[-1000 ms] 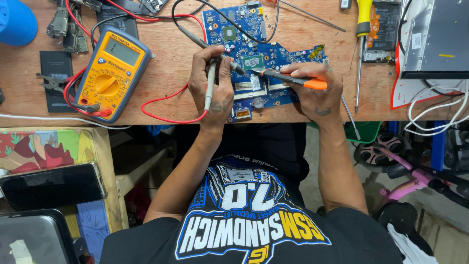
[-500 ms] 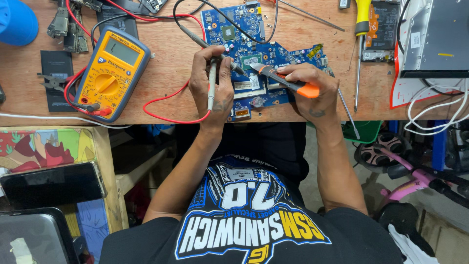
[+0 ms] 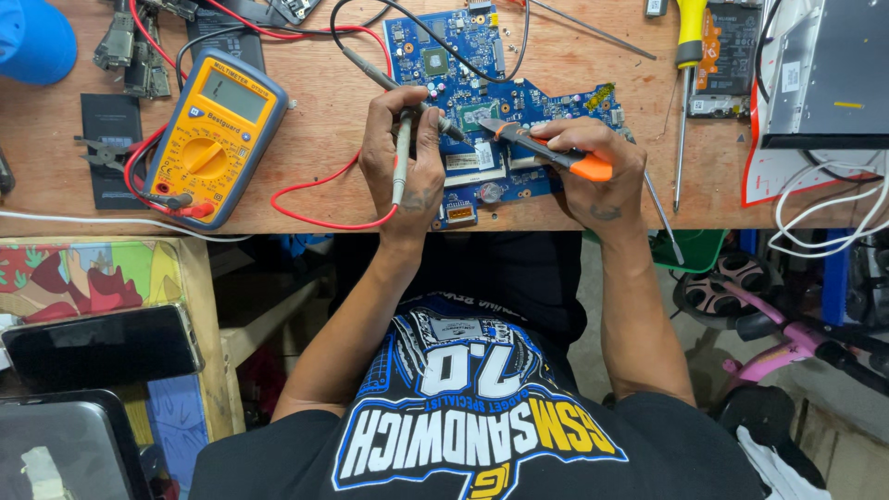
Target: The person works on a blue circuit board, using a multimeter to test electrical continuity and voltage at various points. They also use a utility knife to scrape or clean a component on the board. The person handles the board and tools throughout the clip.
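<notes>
A blue circuit board (image 3: 463, 56) lies on the wooden workbench (image 3: 324, 93). My left hand (image 3: 403, 157) grips two meter probes (image 3: 402, 157), one red-wired and one black-wired, with the black tip touching the board near a chip. My right hand (image 3: 593, 167) holds an orange-and-black handled tool (image 3: 546, 151), its tip resting on the board's middle. A yellow multimeter (image 3: 218, 134) sits to the left, its red and black leads running to the probes.
A yellow-handled screwdriver (image 3: 687, 56) and a metal drive (image 3: 829, 74) lie to the right. A blue cap (image 3: 32, 37), black parts and cables fill the left. Dark tablets (image 3: 102, 347) rest on a lower shelf. A pink wheeled toy (image 3: 769, 315) stands on the floor.
My right hand has turned the orange-handled tool and slid its tip leftward onto the board's middle. My left hand with the probes stayed almost still.
</notes>
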